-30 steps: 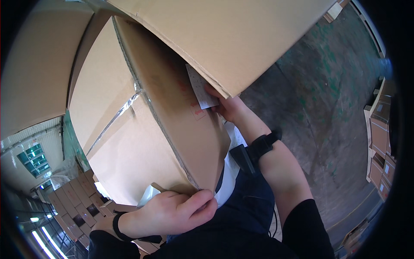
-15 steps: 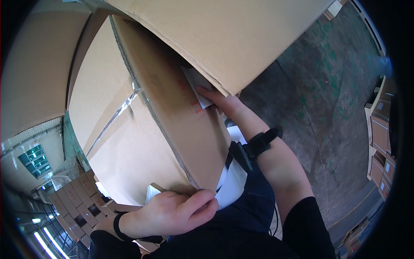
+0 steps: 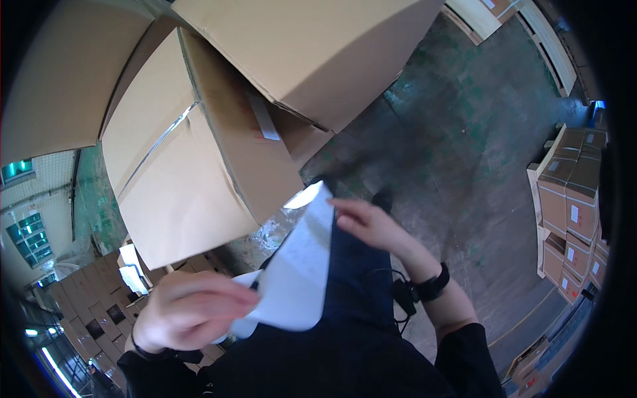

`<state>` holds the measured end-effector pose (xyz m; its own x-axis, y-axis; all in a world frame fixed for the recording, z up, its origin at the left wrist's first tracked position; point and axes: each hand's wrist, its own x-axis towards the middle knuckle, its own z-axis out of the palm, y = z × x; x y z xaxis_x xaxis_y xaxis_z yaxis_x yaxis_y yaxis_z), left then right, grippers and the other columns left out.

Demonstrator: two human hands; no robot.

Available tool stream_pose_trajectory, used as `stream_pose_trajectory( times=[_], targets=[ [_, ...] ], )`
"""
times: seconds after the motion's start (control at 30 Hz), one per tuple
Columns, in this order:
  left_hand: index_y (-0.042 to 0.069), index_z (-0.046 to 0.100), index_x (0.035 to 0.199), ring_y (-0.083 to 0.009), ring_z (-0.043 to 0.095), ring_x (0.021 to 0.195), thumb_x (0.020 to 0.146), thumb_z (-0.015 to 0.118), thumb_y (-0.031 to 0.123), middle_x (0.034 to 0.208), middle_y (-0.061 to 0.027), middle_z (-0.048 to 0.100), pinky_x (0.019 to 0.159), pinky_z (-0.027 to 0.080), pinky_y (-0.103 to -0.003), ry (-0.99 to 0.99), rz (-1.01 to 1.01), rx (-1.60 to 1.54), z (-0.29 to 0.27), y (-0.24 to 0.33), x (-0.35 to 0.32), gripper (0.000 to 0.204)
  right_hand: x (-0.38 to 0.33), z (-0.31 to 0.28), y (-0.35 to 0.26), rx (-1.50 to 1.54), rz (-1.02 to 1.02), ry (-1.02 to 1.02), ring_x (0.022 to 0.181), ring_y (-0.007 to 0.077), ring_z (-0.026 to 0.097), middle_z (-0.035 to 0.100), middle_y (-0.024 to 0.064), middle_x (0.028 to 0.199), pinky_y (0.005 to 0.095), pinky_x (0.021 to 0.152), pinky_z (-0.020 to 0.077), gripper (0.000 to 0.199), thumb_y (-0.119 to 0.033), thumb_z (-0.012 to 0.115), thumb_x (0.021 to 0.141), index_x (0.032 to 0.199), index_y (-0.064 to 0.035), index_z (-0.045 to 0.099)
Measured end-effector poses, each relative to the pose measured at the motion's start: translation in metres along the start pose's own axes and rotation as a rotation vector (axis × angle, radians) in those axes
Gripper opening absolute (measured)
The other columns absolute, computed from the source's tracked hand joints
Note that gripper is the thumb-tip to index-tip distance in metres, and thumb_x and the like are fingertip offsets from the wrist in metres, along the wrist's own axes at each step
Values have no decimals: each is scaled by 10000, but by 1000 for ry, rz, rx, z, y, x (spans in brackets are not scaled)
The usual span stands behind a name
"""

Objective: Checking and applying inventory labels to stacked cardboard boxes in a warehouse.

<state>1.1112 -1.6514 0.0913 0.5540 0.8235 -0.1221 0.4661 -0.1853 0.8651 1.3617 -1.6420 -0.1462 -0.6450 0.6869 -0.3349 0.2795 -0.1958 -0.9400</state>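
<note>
A long white paper strip (image 3: 302,265), curled at its lower end, hangs in front of my body. My left hand (image 3: 196,308) is at its lower left side, fingers closed on it and somewhat blurred. At the strip's upper right edge, my right hand (image 3: 371,225) has its fingertips together against the paper. Just beyond stands a big brown cardboard box (image 3: 172,192) with clear tape along its side. A white label (image 3: 263,118) lies on the box's shaded face, close under a second large box (image 3: 318,60).
Another big carton (image 3: 60,79) rises at the far left. Stacked cartons (image 3: 86,298) stand at the lower left. Strapped cartons on a wooden pallet (image 3: 539,199) are on the right, with more pallets (image 3: 474,23) at the upper right. Around them is a worn green-grey floor (image 3: 458,152).
My right hand has come away from the box face, leaving the white label there, and is now at the paper strip. My left hand has moved left and the strip has risen into view.
</note>
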Motion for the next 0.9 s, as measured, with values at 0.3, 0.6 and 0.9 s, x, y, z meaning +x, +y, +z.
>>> stream_pose_trajectory(
  times=[0.3,0.6,0.9],
  targets=[
    [49,542,752,-141,542,510,837,541,125,740,-131,617,428,461,-266,511,252,-686,25,135,-56,114,-66,-13,-104,734,156,-751,848,174,600,585,120,950,288,759,482,551,-372,318,943,1406,-218,62],
    [50,546,793,-141,552,545,853,520,174,748,-116,613,459,469,-263,874,171,-541,63,185,-114,140,-44,-24,-194,81,-689,-500,996,145,454,486,47,1158,285,839,378,700,-529,502,816,1363,-145,294],
    [51,551,839,-140,564,584,871,497,229,758,-98,609,494,478,-261,1222,26,-463,58,184,-158,188,-61,29,-171,-161,-629,-945,1140,219,449,511,86,1185,342,937,353,791,-311,711,675,1339,-104,332]
  ],
)
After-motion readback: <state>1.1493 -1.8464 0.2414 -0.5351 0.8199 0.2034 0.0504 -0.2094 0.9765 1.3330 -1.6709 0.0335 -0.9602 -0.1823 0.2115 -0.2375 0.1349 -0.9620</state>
